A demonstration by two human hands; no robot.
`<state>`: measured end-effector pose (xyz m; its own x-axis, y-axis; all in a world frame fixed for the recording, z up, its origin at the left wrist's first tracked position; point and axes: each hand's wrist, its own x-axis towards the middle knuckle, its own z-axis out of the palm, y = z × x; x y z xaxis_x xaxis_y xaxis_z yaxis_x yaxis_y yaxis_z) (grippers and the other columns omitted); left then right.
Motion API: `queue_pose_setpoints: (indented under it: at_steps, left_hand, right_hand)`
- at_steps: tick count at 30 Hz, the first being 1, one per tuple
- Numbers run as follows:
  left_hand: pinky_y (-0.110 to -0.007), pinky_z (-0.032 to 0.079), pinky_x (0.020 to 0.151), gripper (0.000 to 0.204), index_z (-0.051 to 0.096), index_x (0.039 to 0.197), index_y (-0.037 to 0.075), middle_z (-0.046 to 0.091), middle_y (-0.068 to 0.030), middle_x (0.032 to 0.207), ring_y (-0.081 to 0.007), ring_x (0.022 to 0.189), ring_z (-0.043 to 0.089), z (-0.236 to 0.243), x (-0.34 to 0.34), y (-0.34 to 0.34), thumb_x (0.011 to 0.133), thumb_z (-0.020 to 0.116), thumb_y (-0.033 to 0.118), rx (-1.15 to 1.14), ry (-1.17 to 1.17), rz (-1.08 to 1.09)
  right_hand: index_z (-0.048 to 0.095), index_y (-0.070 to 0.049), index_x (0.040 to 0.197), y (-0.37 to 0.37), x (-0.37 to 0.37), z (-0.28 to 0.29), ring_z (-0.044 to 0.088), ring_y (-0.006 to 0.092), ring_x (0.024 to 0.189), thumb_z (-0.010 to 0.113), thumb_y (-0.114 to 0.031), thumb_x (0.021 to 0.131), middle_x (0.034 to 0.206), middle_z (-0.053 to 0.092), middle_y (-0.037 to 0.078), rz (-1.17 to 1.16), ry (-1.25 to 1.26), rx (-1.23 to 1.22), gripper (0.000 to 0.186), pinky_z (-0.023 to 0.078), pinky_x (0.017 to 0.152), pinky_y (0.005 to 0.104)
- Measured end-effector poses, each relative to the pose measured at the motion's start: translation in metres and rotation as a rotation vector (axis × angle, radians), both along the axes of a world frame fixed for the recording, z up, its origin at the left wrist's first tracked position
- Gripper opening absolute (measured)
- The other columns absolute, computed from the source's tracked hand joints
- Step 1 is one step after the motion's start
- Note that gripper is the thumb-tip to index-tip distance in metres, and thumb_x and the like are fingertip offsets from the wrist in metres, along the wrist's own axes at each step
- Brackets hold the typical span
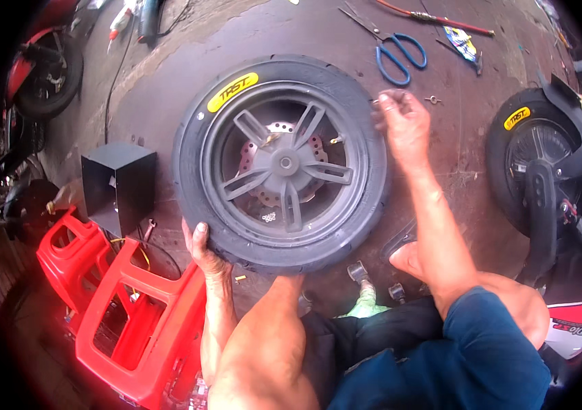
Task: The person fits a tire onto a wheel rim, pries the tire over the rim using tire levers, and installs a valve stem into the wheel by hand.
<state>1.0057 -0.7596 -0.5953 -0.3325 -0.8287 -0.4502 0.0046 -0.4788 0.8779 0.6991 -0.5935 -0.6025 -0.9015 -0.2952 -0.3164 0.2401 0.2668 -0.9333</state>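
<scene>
A scooter wheel [199,157] with a black tyre and grey five-spoke rim fills the middle, with a yellow label on its sidewall. Behind the spokes shows a drilled brake disc [315,147]. My left hand [207,254] grips the tyre's lower left edge, its thumb on the sidewall and the other fingers mostly hidden. At the tyre's right edge my right hand [404,123] is closed in a pinch. A tiny thing may be between its fingertips, too small to name. A valve stem [337,140] sticks out inside the rim.
Blue-handled scissors [395,58] and a small brass-coloured piece [433,100] lie beyond my right hand. A black box [137,181] and red plastic stools [110,321] stand at left. On the right is a scooter's mounted wheel [499,160]; a red motorcycle [45,75] stands far left.
</scene>
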Motion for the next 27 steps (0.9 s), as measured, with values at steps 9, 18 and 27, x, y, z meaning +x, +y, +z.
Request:
queue_pose_setpoints:
  at_steps: [9, 18, 27]
  left_hand:
    - [-0.034, 0.037, 0.099, 0.072, 0.039, 0.134, -0.004, 0.051, -0.0143, 0.125, -0.0243, 0.112, 0.05, 0.021, -0.016, -0.018, 0.072, 0.064, 0.022, -0.107, -0.062, -0.043]
    - [-0.034, 0.04, 0.096, 0.066, 0.04, 0.132, -0.003, 0.054, -0.0136, 0.121, -0.0234, 0.108, 0.053, 0.002, -0.006, -0.017, 0.075, 0.06, 0.023, -0.063, -0.04, -0.022]
    - [-0.035, 0.039, 0.097, 0.066, 0.04, 0.134, -0.002, 0.052, -0.0137, 0.124, -0.0234, 0.11, 0.053, -0.016, -0.005, -0.016, 0.076, 0.061, 0.023, 0.02, -0.038, -0.02]
  right_hand:
    - [0.063, -0.002, 0.093, 0.004, 0.029, -0.005, 0.063, 0.028, 0.077, 0.06, -0.009, 0.085, 0.086, 0.064, 0.013, 0.545, 0.406, 0.222, 0.011, 0.049, 0.068, 0.0326]
    - [0.065, -0.003, 0.091, 0.004, 0.035, -0.012, 0.063, 0.0286, 0.079, 0.063, -0.005, 0.081, 0.087, 0.064, 0.012, 0.576, 0.517, 0.193, 0.01, 0.05, 0.071, 0.0336]
    - [0.067, -0.006, 0.097, 0.013, 0.03, -0.006, 0.058, 0.028, 0.094, 0.067, -0.007, 0.078, 0.094, 0.063, 0.008, 0.625, 0.846, 0.425, 0.019, 0.048, 0.079, 0.0348]
